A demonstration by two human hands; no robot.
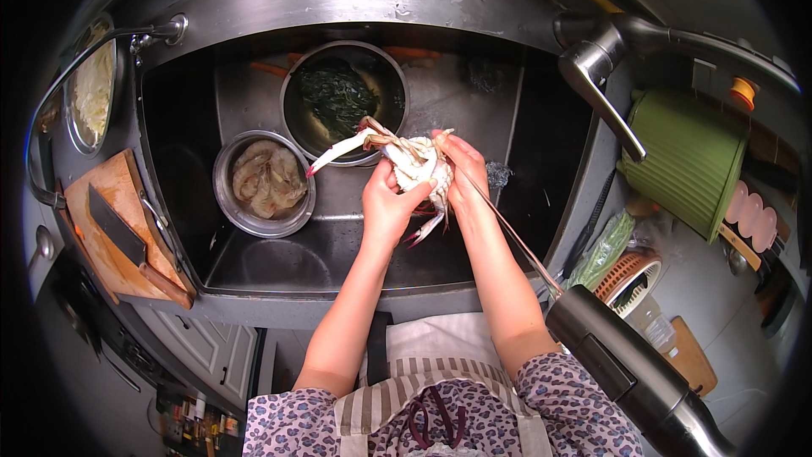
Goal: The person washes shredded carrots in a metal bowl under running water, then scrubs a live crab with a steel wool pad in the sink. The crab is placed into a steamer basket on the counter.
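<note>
Over the sink (pixel 355 260) I hold a crab (pixel 415 162), its pale underside partly showing. My left hand (pixel 390 206) grips its near left side, the thumb pressed across the body. On the other side, my right hand (pixel 466 171) holds its edge with the fingers. One long claw with a red tip (pixel 336 152) sticks out to the left, and another red-tipped limb (pixel 426 228) hangs below. A thin stream of water (pixel 514 235) runs from the faucet head (pixel 590 324) to my right hand and the crab.
In the sink stand a metal bowl (pixel 406 86) of dark leafy greens and a smaller bowl (pixel 219 184) of shrimp. A cleaver (pixel 117 225) lies on a wooden cutting board (pixel 95 187) at left. Steel scouring pads (pixel 498 174) and a green ribbed container (pixel 685 158) are at right.
</note>
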